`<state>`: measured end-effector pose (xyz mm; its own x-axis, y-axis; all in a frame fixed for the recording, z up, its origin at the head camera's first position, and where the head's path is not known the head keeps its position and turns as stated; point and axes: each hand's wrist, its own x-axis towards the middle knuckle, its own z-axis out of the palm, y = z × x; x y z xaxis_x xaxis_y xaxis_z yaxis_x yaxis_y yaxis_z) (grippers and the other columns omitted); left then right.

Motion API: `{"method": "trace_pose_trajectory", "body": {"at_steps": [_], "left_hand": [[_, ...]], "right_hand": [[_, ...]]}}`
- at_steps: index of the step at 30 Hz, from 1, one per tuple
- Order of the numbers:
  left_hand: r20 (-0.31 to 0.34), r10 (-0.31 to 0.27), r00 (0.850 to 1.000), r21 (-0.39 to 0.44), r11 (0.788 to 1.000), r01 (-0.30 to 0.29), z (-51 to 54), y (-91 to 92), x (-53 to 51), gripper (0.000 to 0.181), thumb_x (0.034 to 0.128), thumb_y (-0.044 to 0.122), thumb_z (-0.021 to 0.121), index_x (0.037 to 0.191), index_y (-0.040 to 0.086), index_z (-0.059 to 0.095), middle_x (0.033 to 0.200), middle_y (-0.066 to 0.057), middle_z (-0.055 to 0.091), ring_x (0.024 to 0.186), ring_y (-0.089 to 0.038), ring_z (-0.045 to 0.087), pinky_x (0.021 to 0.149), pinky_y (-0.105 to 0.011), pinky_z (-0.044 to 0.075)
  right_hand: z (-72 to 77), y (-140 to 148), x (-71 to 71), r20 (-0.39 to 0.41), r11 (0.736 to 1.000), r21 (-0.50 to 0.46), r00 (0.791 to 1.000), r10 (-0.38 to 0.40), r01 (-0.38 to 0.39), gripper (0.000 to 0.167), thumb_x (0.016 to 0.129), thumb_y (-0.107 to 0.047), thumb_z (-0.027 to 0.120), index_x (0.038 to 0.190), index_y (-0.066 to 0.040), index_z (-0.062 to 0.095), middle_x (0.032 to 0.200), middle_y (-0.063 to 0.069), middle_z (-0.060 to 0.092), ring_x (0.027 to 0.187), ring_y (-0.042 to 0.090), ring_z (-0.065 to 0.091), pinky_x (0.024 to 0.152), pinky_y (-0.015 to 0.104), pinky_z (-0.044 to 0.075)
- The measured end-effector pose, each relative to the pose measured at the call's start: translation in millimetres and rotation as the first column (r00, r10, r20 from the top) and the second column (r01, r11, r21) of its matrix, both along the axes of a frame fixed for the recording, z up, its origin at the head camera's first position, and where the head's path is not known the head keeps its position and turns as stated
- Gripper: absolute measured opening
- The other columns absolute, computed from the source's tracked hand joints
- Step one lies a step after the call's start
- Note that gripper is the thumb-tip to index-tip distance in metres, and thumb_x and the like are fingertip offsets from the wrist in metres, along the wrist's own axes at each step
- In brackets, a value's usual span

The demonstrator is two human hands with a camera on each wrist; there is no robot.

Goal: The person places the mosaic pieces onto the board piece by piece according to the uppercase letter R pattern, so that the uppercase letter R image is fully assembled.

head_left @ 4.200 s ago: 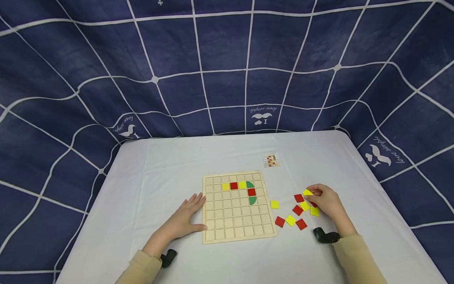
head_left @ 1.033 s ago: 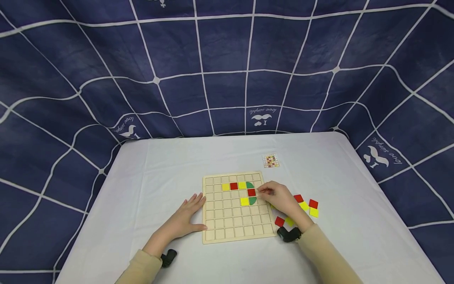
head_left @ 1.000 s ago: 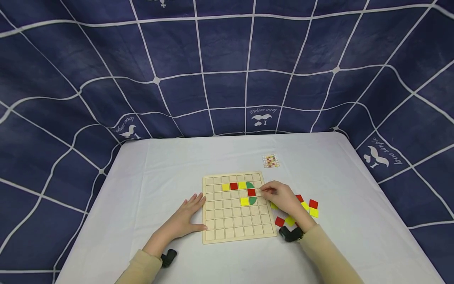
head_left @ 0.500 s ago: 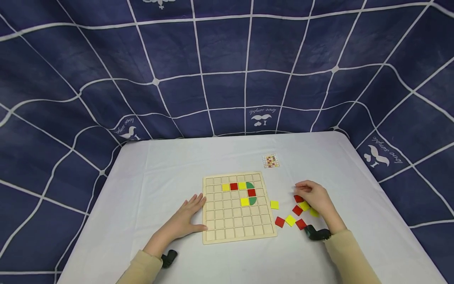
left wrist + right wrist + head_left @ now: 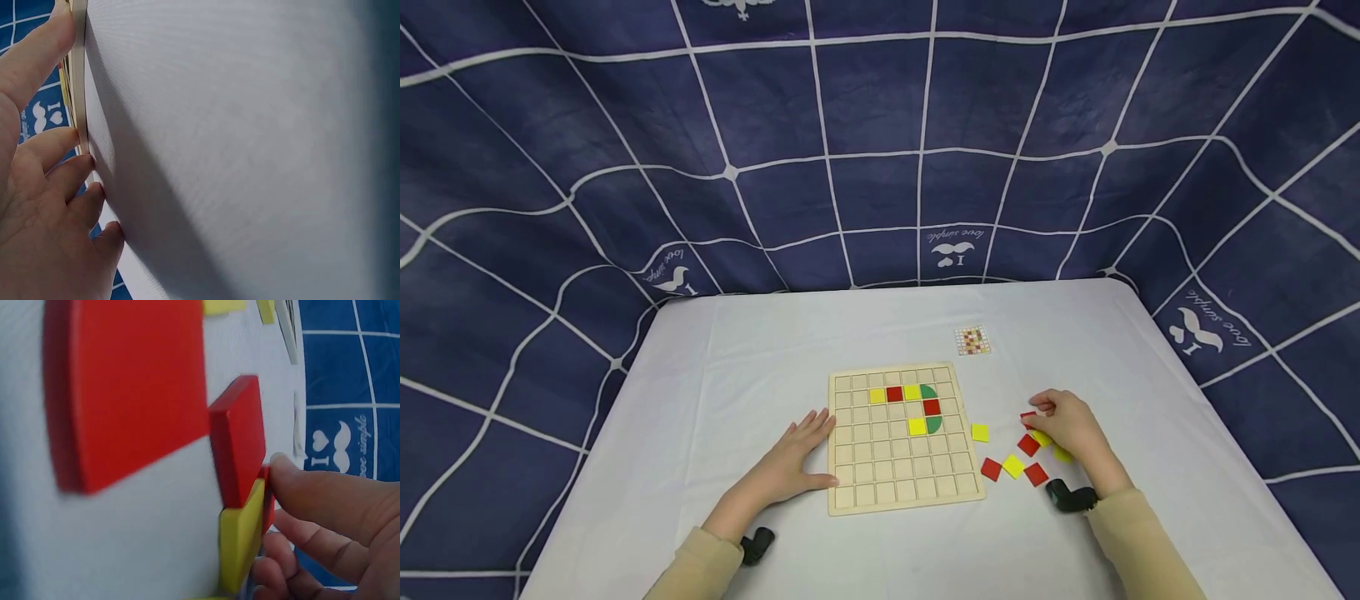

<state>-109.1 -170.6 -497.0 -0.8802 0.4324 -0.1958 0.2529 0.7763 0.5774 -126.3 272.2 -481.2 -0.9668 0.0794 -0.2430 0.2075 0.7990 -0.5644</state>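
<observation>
My left hand rests with fingers spread along the left edge of a wooden grid board. In the left wrist view, its fingers touch the board's side. The board bears yellow and red square tiles and two green quarter-round tiles. My right hand is over the loose tiles at the right. Its thumb touches a red tile; in the right wrist view this red tile is partly hidden, and whether the fingers pinch it is unclear. Yellow tiles lie close by.
More loose tiles, such as a yellow one and a red one, lie between the board and my right wrist. A small pattern card lies behind the board. Blue gridded cloth hangs around the white-covered table.
A yellow tile, held by my right hand earlier, now lies left of the lower green tile. My right hand has moved from the board's right edge back to the loose tiles. My left hand stays put.
</observation>
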Motion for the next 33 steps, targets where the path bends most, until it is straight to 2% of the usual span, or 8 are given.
{"method": "trace_pose_trajectory", "body": {"at_steps": [10, 16, 20, 27, 33], "left_hand": [[-0.003, 0.009, 1.000, -0.001, 1.000, -0.009, -0.3, 1.2, 0.3, 0.096, 0.0747, 0.039, 0.083, 0.151, 0.005, 0.036, 0.162, -0.012, 0.025, 0.153, -0.033, 0.015, 0.123, -0.056, 0.012], [-0.004, 0.002, 1.000, -0.012, 1.000, -0.003, 0.6, 2.1, 0.3, 0.096, 0.0751, 0.039, 0.083, 0.152, 0.005, 0.036, 0.162, -0.012, 0.025, 0.152, -0.034, 0.016, 0.123, -0.056, 0.013], [-0.005, 0.002, 1.000, -0.012, 1.000, -0.002, 1.9, 2.5, 0.9, 0.095, 0.0752, 0.038, 0.083, 0.151, 0.004, 0.037, 0.162, -0.013, 0.025, 0.152, -0.034, 0.016, 0.123, -0.056, 0.013], [-0.002, 0.007, 1.000, -0.004, 1.000, -0.007, 1.4, 1.8, 1.6, 0.096, 0.0750, 0.039, 0.083, 0.151, 0.004, 0.037, 0.162, -0.013, 0.025, 0.152, -0.034, 0.016, 0.123, -0.056, 0.013], [-0.002, 0.011, 1.000, 0.005, 1.000, -0.011, 1.6, 0.8, 1.8, 0.095, 0.0757, 0.039, 0.083, 0.151, 0.004, 0.037, 0.162, -0.012, 0.025, 0.153, -0.034, 0.015, 0.123, -0.056, 0.013]], "right_hand": [[-1.0, -8, -0.4, 0.009, 1.000, -0.018, 1.000, -0.019, 0.019, 0.030, 0.086, -0.017, 0.075, 0.108, 0.001, 0.065, 0.092, 0.011, 0.063, 0.077, 0.020, 0.053, 0.063, 0.026, 0.045], [-2.2, -10, -0.3, 0.032, 0.995, -0.093, 0.999, -0.028, 0.031, 0.028, 0.085, -0.016, 0.077, 0.107, -0.002, 0.065, 0.086, 0.007, 0.060, 0.072, 0.019, 0.053, 0.063, 0.026, 0.046], [1.5, -19, -2.1, -0.012, 0.989, -0.147, 1.000, -0.019, 0.017, 0.026, 0.084, -0.017, 0.078, 0.104, -0.004, 0.067, 0.085, 0.004, 0.064, 0.072, 0.018, 0.055, 0.062, 0.024, 0.047], [9.7, -57, -9.2, -0.072, 0.972, -0.229, 0.996, 0.042, -0.058, 0.020, 0.083, -0.015, 0.079, 0.099, -0.007, 0.070, 0.084, 0.002, 0.065, 0.074, 0.015, 0.056, 0.061, 0.020, 0.047], [11.2, -101, -14.4, -0.079, 0.925, -0.363, 0.993, 0.089, -0.112, 0.016, 0.083, -0.010, 0.078, 0.098, -0.008, 0.072, 0.085, 0.002, 0.069, 0.073, 0.013, 0.060, 0.064, 0.019, 0.052]]}}
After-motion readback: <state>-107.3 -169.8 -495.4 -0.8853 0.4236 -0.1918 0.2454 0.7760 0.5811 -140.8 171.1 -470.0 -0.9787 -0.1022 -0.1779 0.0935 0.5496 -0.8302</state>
